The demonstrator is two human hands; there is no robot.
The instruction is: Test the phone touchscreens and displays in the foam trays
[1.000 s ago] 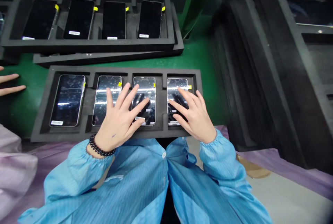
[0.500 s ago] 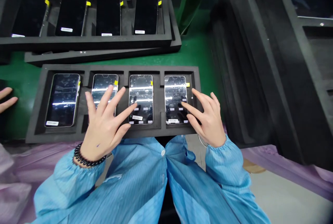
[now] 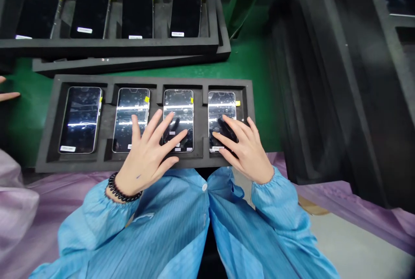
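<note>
A black foam tray (image 3: 149,82) lies before me on the green table, holding several phones with glossy screens and small yellow tabs. My left hand (image 3: 147,158) is open, its fingers spread over the lower part of the second phone (image 3: 130,115) and third phone (image 3: 178,112). My right hand (image 3: 244,147) is open too, fingers spread on the lower half of the rightmost phone (image 3: 221,108). The leftmost phone (image 3: 80,119) lies untouched. Both arms wear blue sleeves; a black bead bracelet sits on my left wrist.
Behind the near tray, another foam tray (image 3: 110,48) with several dark phones rests on a second tray. Tall stacks of black foam trays (image 3: 340,76) stand to the right. Another person's fingertips (image 3: 8,95) and pale sleeve (image 3: 13,197) show at the left edge.
Both hands moved back inward over the phones: the left from the second phone towards the third, the right from the tray's right edge onto the rightmost phone.
</note>
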